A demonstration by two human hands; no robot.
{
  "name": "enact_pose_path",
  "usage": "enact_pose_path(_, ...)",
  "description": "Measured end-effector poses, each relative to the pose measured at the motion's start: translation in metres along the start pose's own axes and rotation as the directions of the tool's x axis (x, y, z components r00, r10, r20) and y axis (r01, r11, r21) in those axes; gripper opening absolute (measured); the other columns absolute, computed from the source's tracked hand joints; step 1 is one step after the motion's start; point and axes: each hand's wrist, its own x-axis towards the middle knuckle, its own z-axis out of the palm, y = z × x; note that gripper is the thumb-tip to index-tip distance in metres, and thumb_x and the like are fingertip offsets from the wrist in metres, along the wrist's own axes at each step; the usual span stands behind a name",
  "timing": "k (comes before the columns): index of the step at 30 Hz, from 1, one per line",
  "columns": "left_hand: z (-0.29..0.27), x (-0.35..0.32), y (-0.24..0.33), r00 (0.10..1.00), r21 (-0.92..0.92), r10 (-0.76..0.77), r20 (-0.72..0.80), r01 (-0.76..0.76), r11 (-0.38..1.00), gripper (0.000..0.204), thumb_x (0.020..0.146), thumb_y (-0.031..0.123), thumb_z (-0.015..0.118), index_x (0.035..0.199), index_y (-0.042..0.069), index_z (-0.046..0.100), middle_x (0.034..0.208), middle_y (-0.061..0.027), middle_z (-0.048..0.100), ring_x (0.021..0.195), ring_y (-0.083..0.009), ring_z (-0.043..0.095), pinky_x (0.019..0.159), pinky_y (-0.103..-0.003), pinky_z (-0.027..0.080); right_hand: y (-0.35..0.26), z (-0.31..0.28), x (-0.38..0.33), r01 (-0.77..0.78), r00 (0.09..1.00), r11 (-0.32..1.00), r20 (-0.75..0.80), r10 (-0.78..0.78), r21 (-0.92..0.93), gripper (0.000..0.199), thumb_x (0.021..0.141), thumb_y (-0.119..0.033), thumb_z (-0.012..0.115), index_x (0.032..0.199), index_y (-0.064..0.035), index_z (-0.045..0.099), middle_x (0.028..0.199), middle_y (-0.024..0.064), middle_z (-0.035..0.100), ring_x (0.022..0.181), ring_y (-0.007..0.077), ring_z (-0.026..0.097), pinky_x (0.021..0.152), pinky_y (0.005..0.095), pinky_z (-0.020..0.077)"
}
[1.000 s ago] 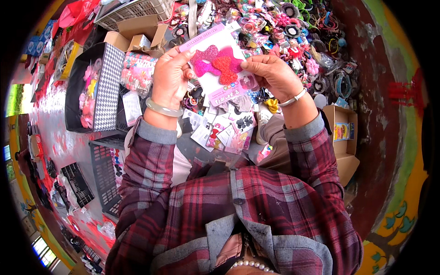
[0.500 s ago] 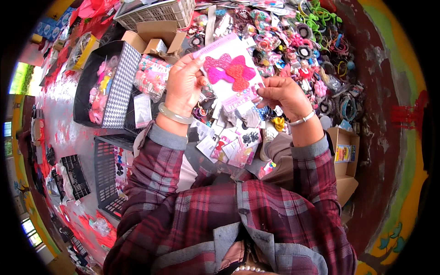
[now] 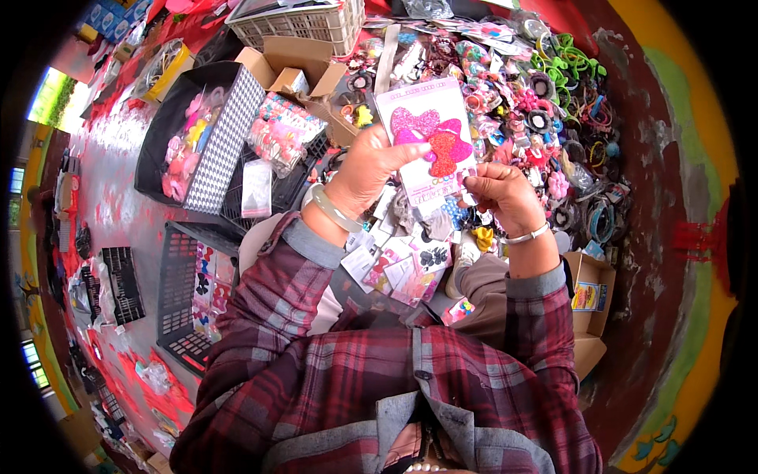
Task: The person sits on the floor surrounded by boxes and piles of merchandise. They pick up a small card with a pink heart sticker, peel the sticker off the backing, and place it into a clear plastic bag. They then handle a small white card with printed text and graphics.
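Observation:
A white and pink card with glittery pink and red bows [image 3: 444, 156] is held up in front of me. My left hand [image 3: 369, 167] grips its left side, the thumb lying across the front by the bows. At the lower right corner, my right hand [image 3: 505, 192] pinches the card's edge between thumb and fingers. Behind and below the card, several small hair-accessory cards [image 3: 403, 268] lie in a loose pile near my feet. A large heap of hair ties and clips [image 3: 521, 118] spreads beyond and to the right.
On the left stand a houndstooth box [image 3: 225, 150] holding plush pieces, a black plastic basket [image 3: 178, 292] and an open cardboard box [image 3: 304, 59]. A pale crate [image 3: 308, 30] sits at the back. Another cardboard box [image 3: 588, 304] is at my right, beside the painted wall [image 3: 671, 197].
The card has shifted slightly right and down in view and stands more upright. My left thumb has moved from the card's upper left edge onto its front, near the bows.

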Motion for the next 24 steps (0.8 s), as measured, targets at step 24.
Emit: enact_pose_path(24, 0.002, 0.001, -0.002, 0.639, 0.826, 0.573, 0.513, -0.187, -0.531, 0.047, 0.07, 0.002, 0.055, 0.117, 0.01, 0.055, 0.127, -0.0112, 0.047, 0.123, -0.0301, 0.036, 0.102, -0.045, 0.023, 0.011, 0.006, 0.001, 0.143, 0.981, 0.875, 0.052, -0.188, 0.463, 0.015, 0.088, -0.013, 0.053, 0.092, 0.0012, 0.056, 0.078, 0.0083, 0.062, 0.072, 0.0189, 0.064, 0.057, 0.0242, 0.0501)
